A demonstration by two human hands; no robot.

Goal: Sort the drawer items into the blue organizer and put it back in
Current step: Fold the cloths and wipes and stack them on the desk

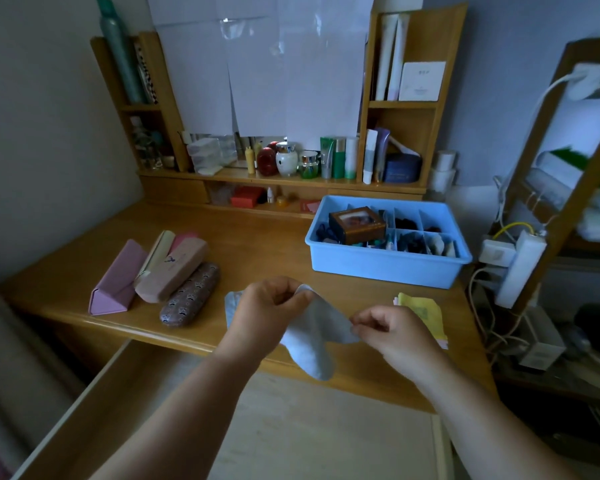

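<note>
A pale grey cloth hangs between both hands above the desk's front edge. My left hand pinches its upper corner, and my right hand pinches the opposite corner. The blue organizer stands on the desk at the right, its compartments holding small dark items and a brown box. Three glasses cases lie on the left: a pink triangular one, a beige-pink one and a brown patterned one. Below the desk, the wooden drawer is pulled open.
Yellow and pink cloths lie at the desk's right front, partly behind my right hand. Cosmetic jars and bottles line the back shelf. A power strip and cables hang off the right side beside a wooden rack.
</note>
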